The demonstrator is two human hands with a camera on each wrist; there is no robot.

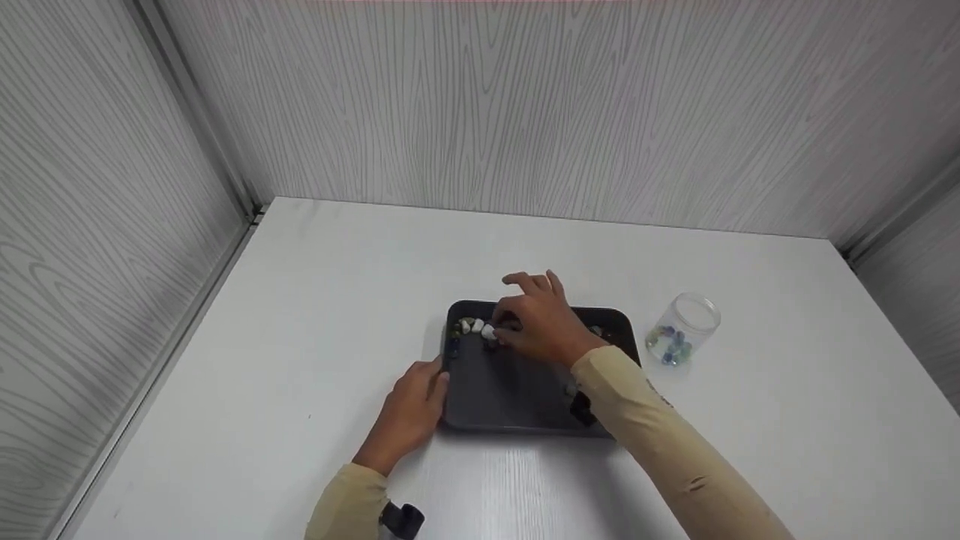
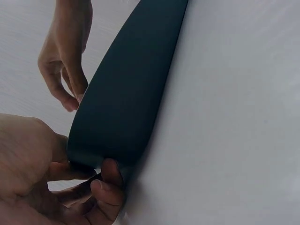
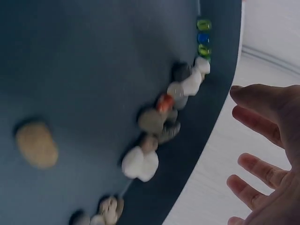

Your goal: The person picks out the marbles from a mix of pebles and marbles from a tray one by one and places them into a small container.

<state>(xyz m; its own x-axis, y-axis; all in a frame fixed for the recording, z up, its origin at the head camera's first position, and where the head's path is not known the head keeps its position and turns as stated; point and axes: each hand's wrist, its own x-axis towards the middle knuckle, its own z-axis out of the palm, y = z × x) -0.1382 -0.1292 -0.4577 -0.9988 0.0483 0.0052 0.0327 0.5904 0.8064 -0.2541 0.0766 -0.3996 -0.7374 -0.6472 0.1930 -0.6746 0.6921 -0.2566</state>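
Observation:
A black tray (image 1: 517, 390) lies on the white table, with small stones and glass marbles along its far and left edges. My left hand (image 1: 412, 409) holds the tray's left side, and in the left wrist view its curled fingertips (image 2: 108, 180) touch the outer wall. Over the tray's far part is my right hand (image 1: 544, 322), thumb and index finger bent close to a white stone (image 1: 488, 331). In the right wrist view, the right hand's fingers (image 3: 255, 168) are apart and nothing shows between them. White stones (image 3: 140, 164), a red stone (image 3: 164, 102) and green marbles (image 3: 204, 25) form an uneven row.
A clear plastic jar (image 1: 694, 315) with blue and green marbles stands tilted-looking to the right of the tray. A tan stone (image 3: 37, 145) lies apart on the tray floor. Wood-grain panels (image 1: 487, 105) enclose the table at the back and sides.

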